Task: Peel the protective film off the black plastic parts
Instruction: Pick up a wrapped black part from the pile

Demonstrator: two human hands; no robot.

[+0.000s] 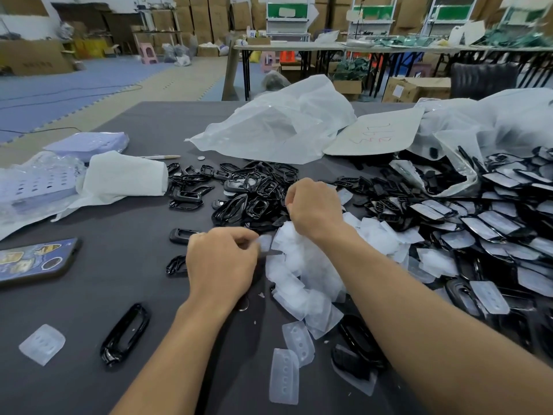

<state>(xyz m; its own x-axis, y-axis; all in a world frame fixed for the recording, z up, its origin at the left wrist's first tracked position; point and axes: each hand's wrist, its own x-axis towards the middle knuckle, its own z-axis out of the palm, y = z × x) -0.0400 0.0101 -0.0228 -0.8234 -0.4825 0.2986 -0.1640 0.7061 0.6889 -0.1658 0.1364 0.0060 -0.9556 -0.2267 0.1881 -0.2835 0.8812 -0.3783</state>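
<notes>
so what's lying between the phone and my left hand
Head view: mostly bare grey table past the phone, then one black part and a second black part lying right beside the left hand.

Red handwritten marks stand on the pale grey flat card [374,136]; they are upside down to the camera and not legible. Faint dark print on the brown cardboard box [33,59], far left, is too blurred to read.

Glossy black plastic oval frames [239,187] lie heaped upper centre; translucent frosted film pieces [302,265] on matt dark-grey cloth tabletop [125,265].
</notes>
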